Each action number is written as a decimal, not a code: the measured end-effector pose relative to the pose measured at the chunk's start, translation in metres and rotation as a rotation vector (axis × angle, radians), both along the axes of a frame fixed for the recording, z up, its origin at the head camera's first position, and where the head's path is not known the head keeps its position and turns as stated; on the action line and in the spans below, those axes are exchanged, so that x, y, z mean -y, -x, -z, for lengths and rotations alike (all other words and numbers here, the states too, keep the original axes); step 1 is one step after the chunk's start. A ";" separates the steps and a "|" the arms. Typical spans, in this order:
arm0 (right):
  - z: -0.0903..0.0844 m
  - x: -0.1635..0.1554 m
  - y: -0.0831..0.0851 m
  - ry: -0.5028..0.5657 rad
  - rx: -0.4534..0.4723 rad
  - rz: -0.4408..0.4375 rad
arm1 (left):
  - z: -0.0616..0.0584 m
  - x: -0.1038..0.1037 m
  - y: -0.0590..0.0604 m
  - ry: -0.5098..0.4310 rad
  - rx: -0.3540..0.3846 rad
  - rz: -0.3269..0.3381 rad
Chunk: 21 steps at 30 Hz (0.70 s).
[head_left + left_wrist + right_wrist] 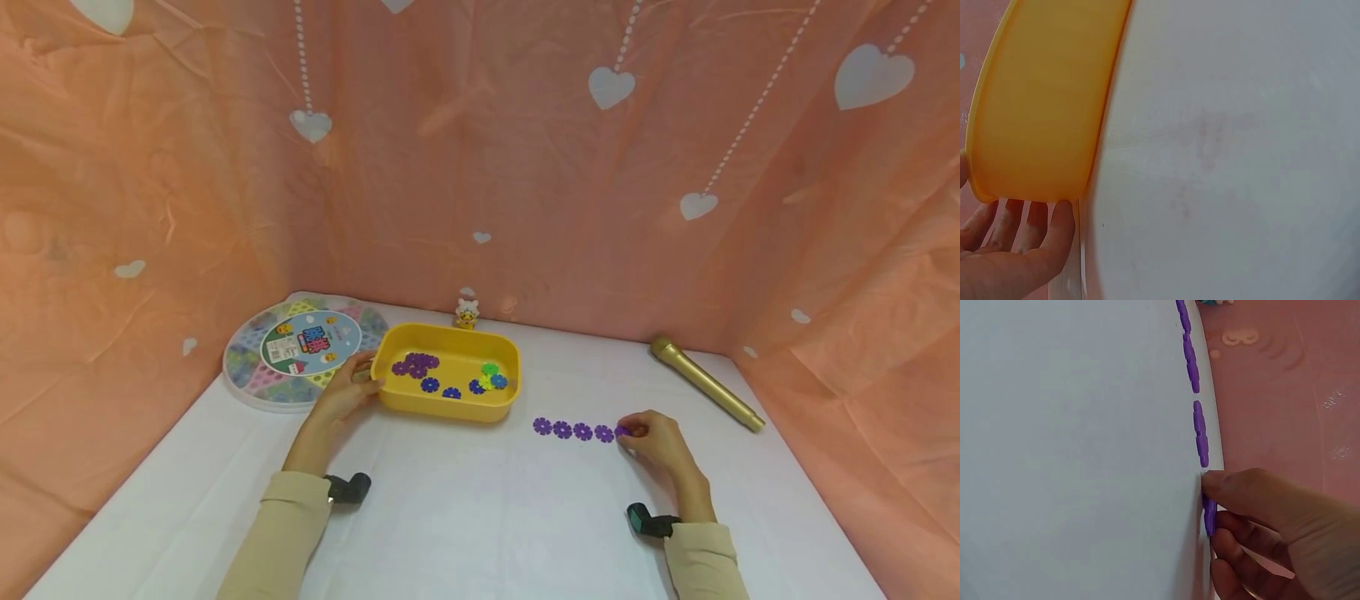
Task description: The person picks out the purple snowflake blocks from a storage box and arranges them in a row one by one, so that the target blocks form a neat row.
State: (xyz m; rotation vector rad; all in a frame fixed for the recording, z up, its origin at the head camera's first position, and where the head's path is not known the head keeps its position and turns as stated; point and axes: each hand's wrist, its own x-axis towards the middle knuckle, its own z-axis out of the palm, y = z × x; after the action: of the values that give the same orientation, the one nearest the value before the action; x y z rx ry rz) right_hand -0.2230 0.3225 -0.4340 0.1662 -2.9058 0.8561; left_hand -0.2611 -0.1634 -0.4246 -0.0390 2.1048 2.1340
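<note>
A yellow tray (448, 407) stands mid-table with several purple, blue and green flower-shaped discs inside. My left hand (347, 390) rests against its left end, fingers (1029, 225) straight along the tray's wall (1041, 106). A row of purple discs (572, 430) lies flat on the white table to the tray's right. My right hand (651, 437) pinches one more purple disc (622, 431) at the row's right end; in the right wrist view the disc (1209, 514) sits between thumb and fingers (1235, 547), beside the row of purple discs (1195, 394).
A round compartmented box (300, 350) with a printed lid lies left of the tray. A gold microphone (705, 382) lies at the back right. A small toy figure (467, 313) stands behind the tray. Pink heart-patterned cloth walls close the table on three sides.
</note>
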 end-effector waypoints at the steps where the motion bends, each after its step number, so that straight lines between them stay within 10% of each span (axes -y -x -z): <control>1: 0.000 0.001 0.000 -0.005 -0.001 -0.001 | 0.000 0.000 0.000 0.003 0.000 -0.002; 12: -0.017 0.023 0.012 0.018 -0.106 -0.046 | 0.000 0.003 0.003 0.014 0.008 -0.004; 21: -0.053 0.103 0.048 0.307 -0.268 -0.159 | 0.001 -0.001 0.001 -0.024 0.041 -0.020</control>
State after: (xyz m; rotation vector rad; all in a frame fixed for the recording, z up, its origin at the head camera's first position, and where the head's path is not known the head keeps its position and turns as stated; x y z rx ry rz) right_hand -0.2710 0.2190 -0.3809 0.4504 -2.5039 1.1897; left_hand -0.2619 -0.1628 -0.4254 -0.1002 2.0653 2.1501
